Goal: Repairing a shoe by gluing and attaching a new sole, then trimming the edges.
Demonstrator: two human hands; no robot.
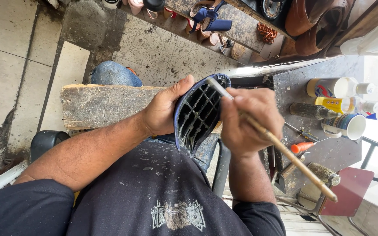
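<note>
Over the wooden board point(106, 105), the left hand point(165, 109) wraps tight around a dark shoe sole point(197, 113), ribbed side up. Just right of the sole, the right hand point(248, 120) pinches a long stick brush point(281, 146), and its tip touches the sole's top rim. Farther right of the sole, a cup point(346, 126) and glue bottles point(342, 94) stand on the bench. I think the brush could slip over the rim and smear the thumb, since the sole is held up in the air

shoe sole point(197, 114): dark ribbed rubber, matt | plank point(106, 105): rough worn wood | brush handle point(294, 159): bare wood
</note>
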